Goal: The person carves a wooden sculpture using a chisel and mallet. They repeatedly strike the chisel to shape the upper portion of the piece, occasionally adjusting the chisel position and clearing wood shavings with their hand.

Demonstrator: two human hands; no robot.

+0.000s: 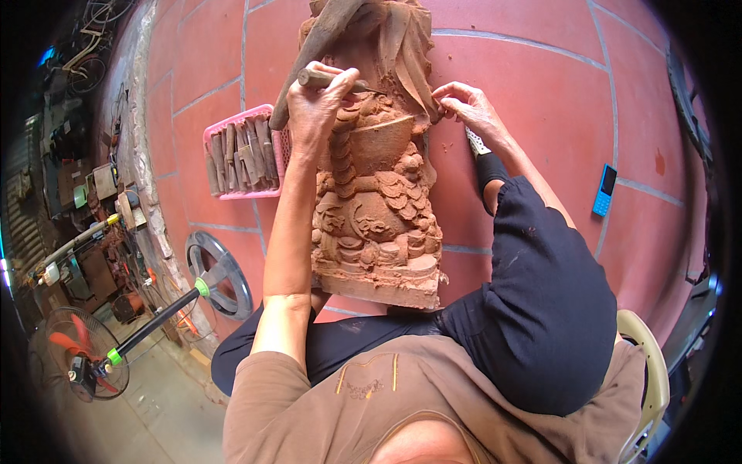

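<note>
Head view, looking down. Nearest, the seated person's dark-trousered knee (pixel 541 309) rises beside the reddish wooden carving (pixel 379 224), which lies on the red tiled floor (pixel 541 100) between the legs. The left hand (pixel 321 108) is closed around a wood-handled chisel (pixel 332 79), its tip against the carving's upper relief. The right hand (pixel 468 104), fingers loosely curled and holding nothing, touches the carving's right edge. Beyond lie a pink basket of chisels (pixel 239 151) and a blue mobile phone (pixel 604 190).
</note>
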